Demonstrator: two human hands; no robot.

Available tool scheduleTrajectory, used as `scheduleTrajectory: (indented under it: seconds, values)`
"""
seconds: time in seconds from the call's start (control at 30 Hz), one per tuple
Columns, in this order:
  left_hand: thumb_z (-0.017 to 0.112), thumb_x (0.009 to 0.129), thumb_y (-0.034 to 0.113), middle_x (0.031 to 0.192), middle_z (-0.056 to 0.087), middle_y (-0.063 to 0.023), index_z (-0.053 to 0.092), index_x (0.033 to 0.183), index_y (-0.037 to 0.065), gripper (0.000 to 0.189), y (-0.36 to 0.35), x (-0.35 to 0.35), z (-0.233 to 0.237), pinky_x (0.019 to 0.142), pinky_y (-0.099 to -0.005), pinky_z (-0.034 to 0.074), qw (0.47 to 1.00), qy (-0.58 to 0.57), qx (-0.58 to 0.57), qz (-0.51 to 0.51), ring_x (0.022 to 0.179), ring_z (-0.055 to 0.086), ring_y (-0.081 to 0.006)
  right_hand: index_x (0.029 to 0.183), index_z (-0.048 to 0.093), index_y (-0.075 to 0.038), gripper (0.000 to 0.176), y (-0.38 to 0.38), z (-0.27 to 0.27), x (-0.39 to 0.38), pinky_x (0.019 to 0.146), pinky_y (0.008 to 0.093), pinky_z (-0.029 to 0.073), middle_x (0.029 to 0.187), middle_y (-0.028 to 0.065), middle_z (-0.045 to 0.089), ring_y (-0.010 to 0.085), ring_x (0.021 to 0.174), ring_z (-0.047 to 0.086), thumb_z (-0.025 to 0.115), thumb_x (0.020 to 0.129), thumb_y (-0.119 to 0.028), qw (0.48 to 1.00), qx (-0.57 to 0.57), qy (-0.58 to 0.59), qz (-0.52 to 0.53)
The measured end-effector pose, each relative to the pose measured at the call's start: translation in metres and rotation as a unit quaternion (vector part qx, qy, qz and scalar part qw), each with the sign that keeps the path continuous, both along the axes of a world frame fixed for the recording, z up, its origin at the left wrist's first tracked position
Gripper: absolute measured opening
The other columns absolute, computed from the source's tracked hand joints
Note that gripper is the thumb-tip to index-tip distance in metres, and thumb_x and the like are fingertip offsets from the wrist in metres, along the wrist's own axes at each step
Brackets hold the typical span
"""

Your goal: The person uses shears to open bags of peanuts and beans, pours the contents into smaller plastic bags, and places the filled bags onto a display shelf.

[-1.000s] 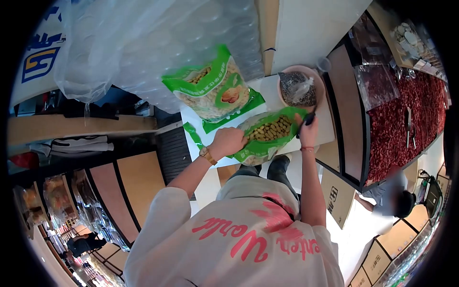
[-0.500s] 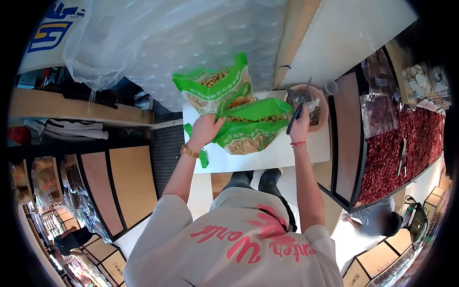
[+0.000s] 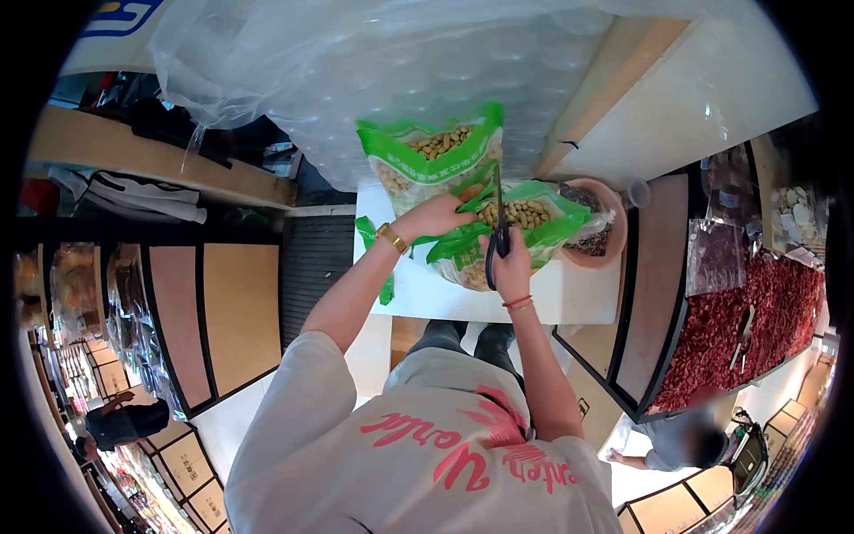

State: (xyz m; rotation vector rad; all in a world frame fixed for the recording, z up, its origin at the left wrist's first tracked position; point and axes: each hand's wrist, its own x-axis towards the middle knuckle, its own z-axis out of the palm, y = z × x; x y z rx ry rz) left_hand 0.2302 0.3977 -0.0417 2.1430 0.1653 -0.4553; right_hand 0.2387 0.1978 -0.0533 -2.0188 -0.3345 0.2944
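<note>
A green-and-clear plastic bag of tan nuts (image 3: 543, 233) lies on the white table, its top open with the nuts showing. My left hand (image 3: 436, 216) is closed on this bag's left edge. In my right hand (image 3: 511, 269) is a pair of dark-handled scissors (image 3: 500, 218), their blades pointing away from me over the bag. Whether the blades are parted is hard to make out. Just behind, a second green bag of nuts (image 3: 427, 162) stands with its mouth open. Strips of green plastic (image 3: 386, 289) lie left of the front bag.
A pinkish round tub (image 3: 614, 245) with dark contents and a clear bag sits at the table's right. Bubble wrap (image 3: 445, 62) hangs behind the white table (image 3: 534, 307). Dark red goods (image 3: 712, 338) fill a bin at right. Two other people (image 3: 129, 422) are farther off.
My right hand with the scissors has moved left, from the front bag's right end to its middle. My left hand has shifted right along the bag, and the view has turned slightly.
</note>
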Motion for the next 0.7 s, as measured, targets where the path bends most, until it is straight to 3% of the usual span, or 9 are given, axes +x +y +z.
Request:
scheduleTrajectory:
  seconds: [0.2,0.27,0.33,0.4,0.47,0.5,0.57,0.7]
  values:
    - [0.056,0.084,0.038,0.058,0.053,-0.0201,0.061,0.077,-0.006,0.044,-0.006,-0.005,0.010,0.052,-0.0379,0.039,0.998,-0.037,0.052,0.029,0.053,0.053,-0.0270,0.087,0.047,-0.002,0.028,0.003,-0.030,-0.016,0.053,0.0315,0.039,0.064,0.0094,0.047,0.0188,0.055,0.042,0.069,0.077,-0.016,0.995,0.101,-0.004,-0.025]
    - [0.056,0.084,0.038,0.058,0.053,-0.0202,0.061,0.077,-0.005,0.044,-0.008,-0.007,0.013,0.052,-0.0377,0.039,0.996,-0.050,0.065,0.040,0.053,0.053,-0.0275,0.086,0.047,-0.002,0.028,-0.007,-0.038,-0.014,0.052,0.0309,0.039,0.064,0.0085,0.046,0.0164,0.056,0.041,0.069,0.076,-0.015,0.990,0.120,0.069,-0.020]
    - [0.056,0.084,0.040,0.057,0.052,-0.0191,0.062,0.078,-0.005,0.045,-0.006,-0.007,0.010,0.052,-0.0376,0.039,0.996,-0.021,0.075,0.034,0.053,0.053,-0.0281,0.087,0.047,-0.003,0.030,-0.023,-0.001,0.003,0.055,0.0305,0.040,0.067,0.0090,0.050,0.0193,0.058,0.045,0.071,0.075,-0.017,0.997,-0.026,0.029,0.068]
    - [0.057,0.084,0.039,0.056,0.052,-0.0174,0.063,0.079,-0.004,0.044,-0.001,-0.016,0.020,0.052,-0.0366,0.038,0.997,-0.037,0.050,0.050,0.052,0.052,-0.0257,0.086,0.047,-0.004,0.036,-0.045,0.015,0.029,0.056,0.0318,0.041,0.070,0.0093,0.053,0.0231,0.059,0.051,0.072,0.074,-0.027,0.987,-0.016,-0.078,0.139]
    - [0.058,0.083,0.039,0.055,0.052,-0.0157,0.064,0.080,-0.003,0.042,0.006,-0.028,0.023,0.051,-0.0357,0.038,0.996,-0.054,0.024,0.062,0.051,0.051,-0.0233,0.088,0.048,-0.005,0.043,-0.069,0.054,0.055,0.059,0.0348,0.043,0.073,0.0102,0.055,0.0270,0.064,0.055,0.071,0.074,-0.039,0.961,-0.140,-0.075,0.226]
    - [0.059,0.083,0.037,0.055,0.052,-0.0138,0.064,0.082,-0.003,0.040,0.009,-0.035,0.023,0.050,-0.0344,0.037,0.992,-0.080,0.016,0.098,0.050,0.049,-0.0206,0.088,0.048,-0.005,0.043,-0.078,0.070,0.069,0.059,0.0348,0.043,0.073,0.0102,0.055,0.0270,0.064,0.055,0.071,0.074,-0.039,0.961,-0.143,-0.076,0.226]
    - [0.062,0.083,0.030,0.055,0.051,-0.0101,0.065,0.086,-0.002,0.032,0.012,-0.047,0.029,0.049,-0.0312,0.035,0.982,-0.101,0.013,0.158,0.049,0.044,-0.0147,0.091,0.050,-0.006,0.048,-0.093,0.089,0.096,0.061,0.0370,0.044,0.075,0.0107,0.055,0.0270,0.065,0.056,0.068,0.074,-0.047,0.895,-0.262,0.018,0.360]
    - [0.063,0.081,0.033,0.057,0.054,-0.0122,0.065,0.083,-0.002,0.035,0.011,-0.041,0.025,0.049,-0.0327,0.036,0.974,-0.129,0.007,0.187,0.050,0.047,-0.0178,0.088,0.052,-0.004,0.054,-0.092,0.080,0.144,0.063,0.0346,0.042,0.073,0.0099,0.055,0.0235,0.067,0.055,0.063,0.077,-0.055,0.839,-0.248,0.109,0.471]
